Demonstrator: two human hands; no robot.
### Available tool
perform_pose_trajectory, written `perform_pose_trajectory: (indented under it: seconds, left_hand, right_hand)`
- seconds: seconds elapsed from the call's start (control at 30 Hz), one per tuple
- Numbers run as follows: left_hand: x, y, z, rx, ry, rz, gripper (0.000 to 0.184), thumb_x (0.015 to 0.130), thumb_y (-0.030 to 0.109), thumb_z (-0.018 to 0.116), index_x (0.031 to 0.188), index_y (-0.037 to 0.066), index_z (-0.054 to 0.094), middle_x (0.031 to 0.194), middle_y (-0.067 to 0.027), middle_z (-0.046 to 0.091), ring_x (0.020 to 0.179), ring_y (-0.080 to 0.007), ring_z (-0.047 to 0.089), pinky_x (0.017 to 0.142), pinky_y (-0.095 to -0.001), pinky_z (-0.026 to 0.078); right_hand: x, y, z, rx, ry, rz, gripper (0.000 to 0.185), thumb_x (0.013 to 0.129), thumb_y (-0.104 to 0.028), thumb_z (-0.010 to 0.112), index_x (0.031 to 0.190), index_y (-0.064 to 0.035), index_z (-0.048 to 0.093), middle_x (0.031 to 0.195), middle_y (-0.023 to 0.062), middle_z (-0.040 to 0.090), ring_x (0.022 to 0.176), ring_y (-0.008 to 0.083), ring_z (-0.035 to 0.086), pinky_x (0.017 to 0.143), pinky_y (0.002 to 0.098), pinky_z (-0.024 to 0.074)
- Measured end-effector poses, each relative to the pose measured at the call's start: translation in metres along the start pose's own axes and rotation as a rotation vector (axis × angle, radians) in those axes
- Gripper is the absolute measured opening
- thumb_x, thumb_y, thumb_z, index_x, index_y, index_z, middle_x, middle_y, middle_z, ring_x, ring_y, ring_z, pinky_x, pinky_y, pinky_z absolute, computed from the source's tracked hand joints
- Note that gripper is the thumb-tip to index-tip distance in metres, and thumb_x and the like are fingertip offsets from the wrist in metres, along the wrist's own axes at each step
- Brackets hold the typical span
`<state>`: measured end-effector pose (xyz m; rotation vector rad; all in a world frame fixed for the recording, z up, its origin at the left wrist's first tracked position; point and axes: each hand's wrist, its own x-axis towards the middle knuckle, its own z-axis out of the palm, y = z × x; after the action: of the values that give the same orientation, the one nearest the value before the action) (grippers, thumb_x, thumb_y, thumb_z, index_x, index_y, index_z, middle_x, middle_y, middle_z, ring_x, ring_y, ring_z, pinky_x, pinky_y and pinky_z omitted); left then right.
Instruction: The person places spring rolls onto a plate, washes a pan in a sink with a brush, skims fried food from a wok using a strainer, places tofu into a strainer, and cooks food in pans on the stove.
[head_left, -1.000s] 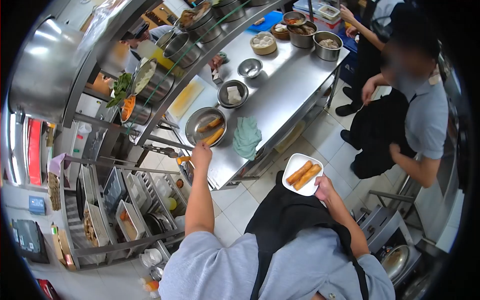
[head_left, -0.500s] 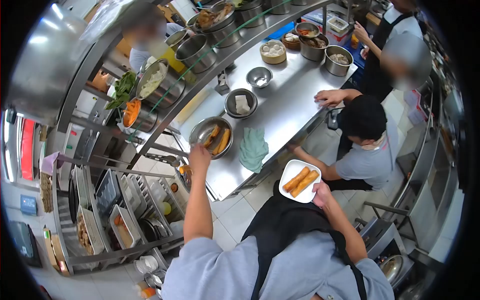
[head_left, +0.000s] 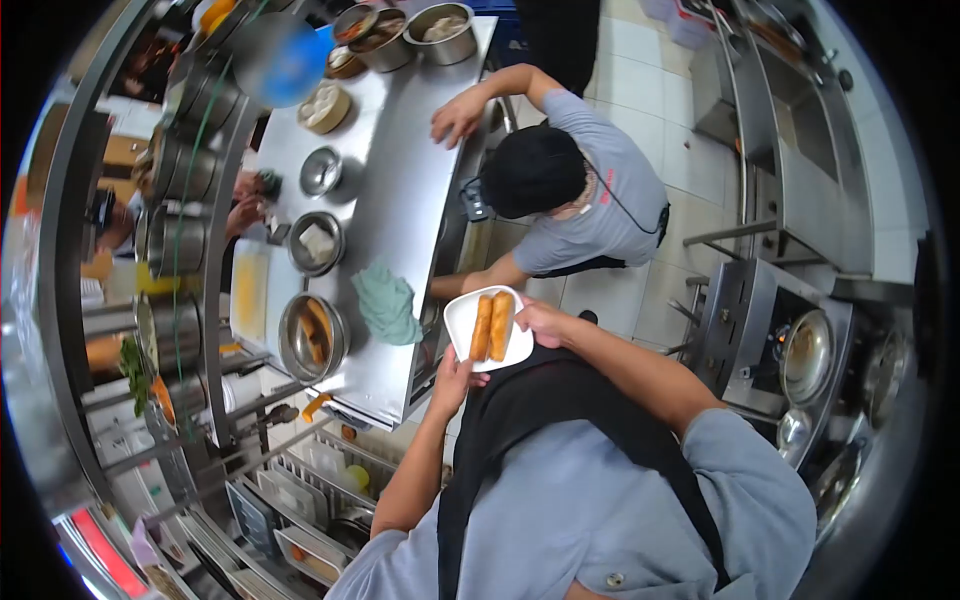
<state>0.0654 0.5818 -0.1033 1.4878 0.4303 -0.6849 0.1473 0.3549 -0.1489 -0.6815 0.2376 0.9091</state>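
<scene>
Two golden spring rolls (head_left: 490,326) lie side by side on a small white plate (head_left: 459,318) in front of my apron. My left hand (head_left: 457,380) grips the plate's near-left edge. At the right edge, my right hand (head_left: 542,322) holds the same plate, fingers partly hidden beneath it. To the left, a steel bowl (head_left: 291,350) on the steel table holds more brown fried rolls (head_left: 316,335). A green cloth (head_left: 386,305) lies crumpled between that bowl and the plate.
A person in a black cap (head_left: 535,172) crouches just beyond the plate, one arm reaching under the steel table (head_left: 400,150). Farther along stand a bowl with white blocks (head_left: 317,245) and a bamboo steamer (head_left: 326,107). A stove with a wok (head_left: 806,357) is at the right.
My left hand has left the steel bowl and come to the plate, where it now grips the edge. The view has turned to the right. Both rolls remain on the plate.
</scene>
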Motion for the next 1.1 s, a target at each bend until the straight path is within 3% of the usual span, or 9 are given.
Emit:
perform_pose_trajectory:
  seconds: [0.27, 0.37, 0.5, 0.6, 0.67, 0.7, 0.77, 0.93, 1.1]
  left_hand:
    - [-0.005, -0.031, 0.023, -0.036, 0.106, 0.028, 0.041, 0.093, 0.002, 0.042, 0.133, 0.004, 0.036, 0.112, -0.0135, 0.061, 0.084, -0.0217, 0.067, 0.068, -0.0304, 0.058]
    - [-0.013, -0.038, 0.026, -0.090, 0.128, 0.030, 0.040, 0.094, 0.005, 0.046, 0.133, 0.004, 0.037, 0.111, -0.0128, 0.061, 0.080, -0.0201, 0.068, 0.067, -0.0308, 0.059]
    - [-0.022, -0.067, 0.019, -0.087, 0.225, 0.071, 0.033, 0.096, 0.005, 0.044, 0.128, 0.004, 0.038, 0.100, -0.0131, 0.063, 0.069, -0.0189, 0.066, 0.059, -0.0299, 0.057]
    - [-0.036, -0.075, 0.027, -0.228, 0.325, 0.037, 0.042, 0.093, 0.003, 0.044, 0.135, 0.006, 0.037, 0.096, -0.0129, 0.064, 0.066, -0.0176, 0.065, 0.058, -0.0288, 0.056]
    - [-0.043, -0.087, 0.029, -0.259, 0.367, 0.042, 0.043, 0.092, 0.001, 0.042, 0.135, 0.007, 0.037, 0.096, -0.0128, 0.064, 0.067, -0.0168, 0.065, 0.058, -0.0292, 0.056]
    - [-0.045, -0.094, 0.029, -0.271, 0.372, 0.061, 0.043, 0.092, 0.001, 0.042, 0.135, 0.007, 0.037, 0.096, -0.0128, 0.064, 0.067, -0.0168, 0.065, 0.058, -0.0292, 0.056]
    - [-0.048, -0.105, 0.027, -0.292, 0.447, -0.035, 0.042, 0.092, 0.001, 0.042, 0.134, 0.008, 0.038, 0.097, -0.0125, 0.064, 0.066, -0.0163, 0.065, 0.058, -0.0287, 0.056]
    - [-0.038, -0.144, 0.009, -0.342, 0.461, -0.079, 0.039, 0.093, 0.005, 0.042, 0.131, 0.008, 0.038, 0.094, -0.0111, 0.064, 0.063, -0.0156, 0.063, 0.053, -0.0268, 0.053]
    - [-0.022, -0.163, -0.018, -0.299, 0.418, -0.124, 0.043, 0.090, 0.005, 0.045, 0.133, 0.010, 0.040, 0.097, -0.0101, 0.063, 0.065, -0.0142, 0.063, 0.055, -0.0261, 0.052]
  right_hand:
    - [-0.010, 0.021, -0.036, 0.032, -0.186, 0.015, 0.088, 0.067, 0.003, 0.048, 0.149, -0.0221, 0.027, 0.131, 0.0058, 0.047, 0.118, 0.0201, 0.048, 0.088, 0.0341, 0.0476]
    - [-0.046, -0.004, -0.052, -0.026, -0.296, 0.114, 0.090, 0.081, -0.020, 0.062, 0.152, -0.0288, 0.008, 0.153, 0.0097, 0.029, 0.128, 0.0230, 0.043, 0.103, 0.0490, 0.0352]
    - [-0.074, -0.011, -0.106, -0.049, -0.186, 0.218, 0.074, 0.090, -0.036, 0.060, 0.151, -0.0273, 0.020, 0.151, 0.0122, 0.032, 0.133, 0.0364, 0.036, 0.105, 0.0526, 0.0347]
    - [-0.078, 0.025, -0.183, -0.541, 0.188, 0.447, 0.063, 0.090, -0.030, 0.052, 0.148, -0.0240, 0.028, 0.142, 0.0103, 0.044, 0.130, 0.0278, 0.040, 0.102, 0.0491, 0.0374]
    - [-0.069, 0.118, -0.319, -0.876, 0.028, 0.323, 0.064, 0.084, -0.026, 0.053, 0.145, -0.0201, 0.035, 0.134, 0.0099, 0.049, 0.123, 0.0273, 0.045, 0.089, 0.0545, 0.0455]
    - [-0.111, 0.070, -0.246, -0.977, 0.064, 0.665, 0.063, 0.084, -0.031, 0.053, 0.144, -0.0181, 0.036, 0.137, 0.0112, 0.047, 0.127, 0.0322, 0.042, 0.089, 0.0612, 0.0445]
    - [-0.122, 0.162, -0.365, -1.114, 0.085, 0.965, 0.054, 0.087, -0.037, 0.047, 0.138, -0.0168, 0.044, 0.134, 0.0133, 0.049, 0.115, 0.0406, 0.051, 0.084, 0.0667, 0.0467]
    - [-0.191, 0.129, -0.303, -0.863, 0.225, 1.080, 0.055, 0.090, -0.037, 0.045, 0.141, -0.0179, 0.040, 0.140, 0.0145, 0.043, 0.120, 0.0413, 0.048, 0.092, 0.0645, 0.0422]
    - [-0.198, 0.090, -0.196, -0.629, 0.432, 0.855, 0.054, 0.093, -0.036, 0.041, 0.145, -0.0195, 0.035, 0.145, 0.0148, 0.039, 0.126, 0.0420, 0.043, 0.100, 0.0632, 0.0361]
